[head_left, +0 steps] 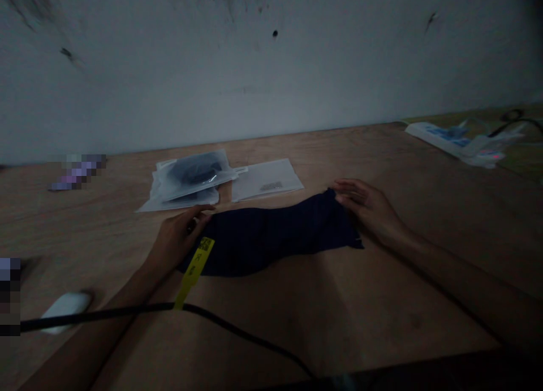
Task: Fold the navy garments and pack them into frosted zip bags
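Note:
A dark blue cloth (271, 232) lies stretched lengthwise on the wooden table between my two hands. At its left end, my left hand (180, 235) has its thumb and fingers bent round the upper corner, pinching the edge. My right hand (367, 204) is at the upper right corner, with thumb and fingertips on the cloth's edge. Just behind the cloth are frosted plastic bags (190, 176) with dark contents, and beside them a flat white packet (271, 179).
A black cable (237, 326) with a yellow tag (195, 272) crosses in front of the cloth. At the lower left is a white rounded object (68, 309). A white power strip (436, 137) with plugs stands at the back right, and a wall (254, 85) rises behind the table.

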### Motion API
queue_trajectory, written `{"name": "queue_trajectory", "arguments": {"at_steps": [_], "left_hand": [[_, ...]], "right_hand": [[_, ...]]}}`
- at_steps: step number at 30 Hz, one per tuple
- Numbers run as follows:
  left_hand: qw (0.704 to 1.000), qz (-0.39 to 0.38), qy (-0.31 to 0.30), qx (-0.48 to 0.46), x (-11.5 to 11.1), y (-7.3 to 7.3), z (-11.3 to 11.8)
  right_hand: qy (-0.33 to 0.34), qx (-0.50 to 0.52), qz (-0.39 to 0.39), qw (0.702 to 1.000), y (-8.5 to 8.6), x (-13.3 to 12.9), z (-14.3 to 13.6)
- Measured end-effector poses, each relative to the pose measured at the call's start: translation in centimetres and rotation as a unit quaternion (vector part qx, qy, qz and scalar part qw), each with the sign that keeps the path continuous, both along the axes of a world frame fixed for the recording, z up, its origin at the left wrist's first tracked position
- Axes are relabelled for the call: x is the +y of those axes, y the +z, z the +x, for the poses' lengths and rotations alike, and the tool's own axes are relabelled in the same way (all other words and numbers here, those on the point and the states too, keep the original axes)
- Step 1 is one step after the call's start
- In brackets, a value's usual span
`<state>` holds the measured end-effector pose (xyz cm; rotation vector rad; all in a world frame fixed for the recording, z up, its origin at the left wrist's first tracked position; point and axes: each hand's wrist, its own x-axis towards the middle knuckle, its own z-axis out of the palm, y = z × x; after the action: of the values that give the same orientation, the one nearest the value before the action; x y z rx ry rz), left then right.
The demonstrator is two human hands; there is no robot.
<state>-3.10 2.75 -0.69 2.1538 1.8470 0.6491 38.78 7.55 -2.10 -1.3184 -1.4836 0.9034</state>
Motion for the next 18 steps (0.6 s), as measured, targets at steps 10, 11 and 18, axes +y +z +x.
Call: {"name": "queue_trajectory", "arguments": {"at_steps": [10,11,18], "left_hand": [[0.976,0.09,-0.178,0.081,-1.8,0.7,1.5],[0.968,0.08,-0.216,0.101,-1.7,0.6,1.6],[0.942,0.023,-0.271,0.197,-0.6,-1.3,0.7]], "right_hand": [[0.15,-0.395,0.26,0.868,0.4,-2.6,-1.6],[0.152,-0.423,0.255,0.856,0.1,-2.5,-1.5],[0.076,-0.465,0.239,0.849,-0.1,-1.0,0.3]]}}
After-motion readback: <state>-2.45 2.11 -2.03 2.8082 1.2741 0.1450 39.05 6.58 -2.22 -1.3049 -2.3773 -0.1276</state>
